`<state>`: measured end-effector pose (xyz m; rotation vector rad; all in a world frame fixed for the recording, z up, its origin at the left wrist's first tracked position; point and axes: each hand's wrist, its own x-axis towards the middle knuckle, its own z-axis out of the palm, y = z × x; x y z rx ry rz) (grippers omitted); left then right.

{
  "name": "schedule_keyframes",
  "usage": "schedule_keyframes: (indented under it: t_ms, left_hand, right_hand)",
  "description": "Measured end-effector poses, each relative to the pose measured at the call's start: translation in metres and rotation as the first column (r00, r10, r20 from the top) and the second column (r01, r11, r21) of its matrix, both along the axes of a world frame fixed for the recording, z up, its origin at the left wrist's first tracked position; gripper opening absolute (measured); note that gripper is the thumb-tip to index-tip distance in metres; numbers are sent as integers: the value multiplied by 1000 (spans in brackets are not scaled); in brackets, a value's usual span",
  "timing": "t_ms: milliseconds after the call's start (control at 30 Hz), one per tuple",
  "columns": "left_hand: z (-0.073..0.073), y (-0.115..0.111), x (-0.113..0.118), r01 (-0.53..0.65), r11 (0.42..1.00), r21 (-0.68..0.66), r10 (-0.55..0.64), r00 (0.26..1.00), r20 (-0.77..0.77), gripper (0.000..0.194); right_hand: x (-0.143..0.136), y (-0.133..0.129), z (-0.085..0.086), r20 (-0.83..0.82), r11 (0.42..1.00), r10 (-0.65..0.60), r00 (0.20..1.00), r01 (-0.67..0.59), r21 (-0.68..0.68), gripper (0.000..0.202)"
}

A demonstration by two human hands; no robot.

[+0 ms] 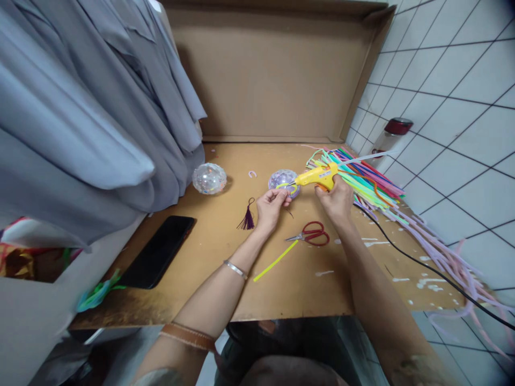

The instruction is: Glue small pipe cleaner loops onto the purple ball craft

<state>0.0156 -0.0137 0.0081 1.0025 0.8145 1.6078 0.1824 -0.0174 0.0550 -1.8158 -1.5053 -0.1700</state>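
Yellow glue gun [317, 176], held in the closed right hand [338, 201], has its tip above the clear ball [283, 178], so a small slip may burn the left hand [270, 208], pinching a bent yellow strip [296, 188] beside this ball.

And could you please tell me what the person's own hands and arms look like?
The left hand and right hand are both ungloved. A slim silver-coloured bracelet circles the left wrist, and a brown strap with pale stitching crosses that forearm. The right wrist is bare.
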Motion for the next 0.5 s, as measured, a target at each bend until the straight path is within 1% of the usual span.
schedule_keyframes:
  t_ms: [267,500]
  left_hand:
    - [1,-1,-1,9,1000,-10,-9,1000,1,35]
    - [0,0,0,6,1000,-3,-6,1000,6,41]
  right_hand:
    - [-2,-2,1,12,1000,12,1000,-12,-20,25]
    - [1,1,-5,23,997,41,999,-42,67,21]
